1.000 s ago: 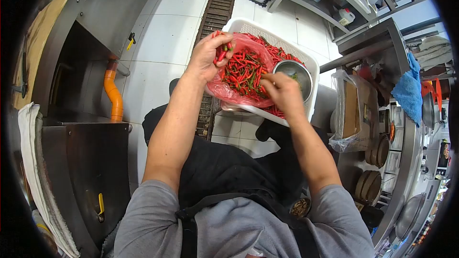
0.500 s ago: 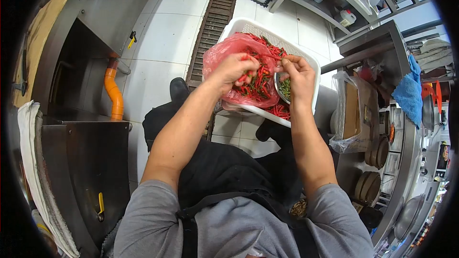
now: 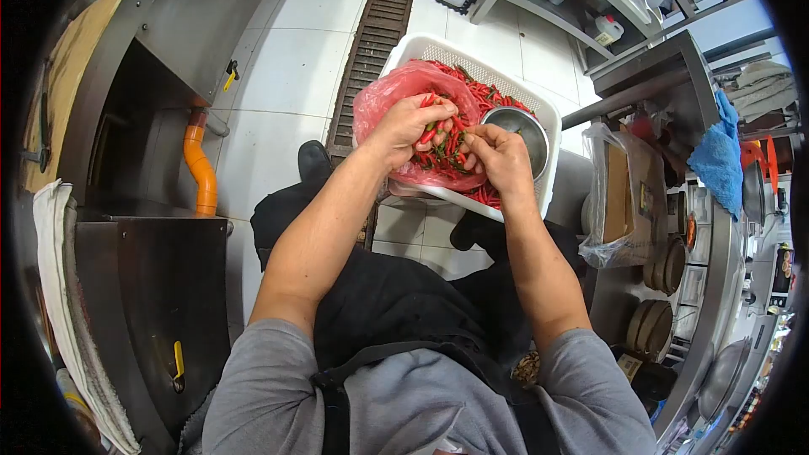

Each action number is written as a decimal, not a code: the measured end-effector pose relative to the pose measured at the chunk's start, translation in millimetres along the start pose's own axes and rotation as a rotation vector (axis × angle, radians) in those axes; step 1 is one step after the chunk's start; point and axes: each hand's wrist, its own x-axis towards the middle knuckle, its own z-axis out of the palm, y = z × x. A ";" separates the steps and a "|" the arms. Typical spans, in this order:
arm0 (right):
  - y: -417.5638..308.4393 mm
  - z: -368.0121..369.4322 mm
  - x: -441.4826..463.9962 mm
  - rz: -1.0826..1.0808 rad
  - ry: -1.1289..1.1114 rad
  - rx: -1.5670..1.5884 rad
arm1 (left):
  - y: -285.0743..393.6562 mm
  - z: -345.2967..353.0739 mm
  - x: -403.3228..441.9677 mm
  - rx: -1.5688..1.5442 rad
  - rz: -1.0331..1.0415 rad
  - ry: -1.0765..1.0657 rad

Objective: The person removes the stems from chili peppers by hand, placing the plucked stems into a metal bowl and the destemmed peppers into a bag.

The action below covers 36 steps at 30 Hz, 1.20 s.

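Note:
My left hand is closed around several red chili peppers, over the mouth of a pink plastic bag. Inside the bag lie more red chilies with green stems. My right hand is close beside it, thumb and fingers pinched on the stem end of a chili; the fingers partly hide it. To the right of that hand rests a round metal bowl, its contents mostly hidden. Bag and bowl both sit in a white perforated plastic basket, among loose red chilies.
A floor drain grate runs past the basket's left side across white tiles. Steel units with an orange pipe stand at left. On the right are a steel shelf, a plastic-wrapped box and a blue cloth.
My right hand has moved left and down from over the bowl to beside my left hand, uncovering more of the bowl. My left hand stays nearly in place, holding chilies.

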 end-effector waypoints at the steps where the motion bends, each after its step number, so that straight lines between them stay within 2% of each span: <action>1: -0.5 1.4 -1.8 0.000 0.000 -0.001 | -0.2 0.1 0.1 -0.001 0.000 0.000; 3: -3.2 5.5 -7.2 -0.147 0.075 -0.072 | -0.4 0.0 0.4 -0.051 -0.007 -0.009; 10: -15.9 1.7 -22.2 -0.373 0.096 -0.439 | -9.4 -1.9 4.5 -0.130 -0.066 -0.030; 12: -12.6 -1.9 -23.8 -0.610 0.076 -0.573 | -9.6 -0.9 4.7 -0.072 -0.117 -0.018; 15: -1.1 -0.5 -25.9 -0.712 -0.027 -0.595 | -11.4 -0.3 6.0 0.062 -0.155 -0.030; 17: -1.3 -2.6 -27.0 -0.688 -0.038 -0.593 | -8.0 -0.1 6.1 0.059 -0.136 0.013; 19: -4.3 -14.3 -26.1 -0.570 0.038 -0.630 | 4.9 -6.1 4.3 -0.018 -0.003 0.054; 21: 9.7 -39.6 -17.9 -0.468 0.191 -0.666 | 12.6 -18.4 4.2 -0.137 0.019 0.069; 23: 12.0 -60.4 -14.7 -0.445 0.298 -0.869 | 24.0 -21.2 -2.5 -0.376 0.121 -0.010; 24: 11.6 -61.0 -14.6 -0.444 0.297 -0.872 | 24.9 -23.2 -2.1 -0.418 0.136 -0.034; 26: 9.8 -61.4 -13.7 -0.605 0.373 -0.889 | 22.7 -22.6 -0.5 -0.399 0.131 -0.002; 29: 5.7 -30.5 -11.4 -0.645 0.253 -0.713 | 19.3 -17.7 -0.9 -0.330 0.123 0.022; 34: 19.6 24.7 7.5 -0.469 -0.017 -1.023 | 17.0 -16.6 -0.9 -0.245 0.128 0.033; 36: 20.9 36.6 14.6 -0.425 -0.019 -1.074 | 17.7 -15.6 -1.4 -0.257 0.138 0.063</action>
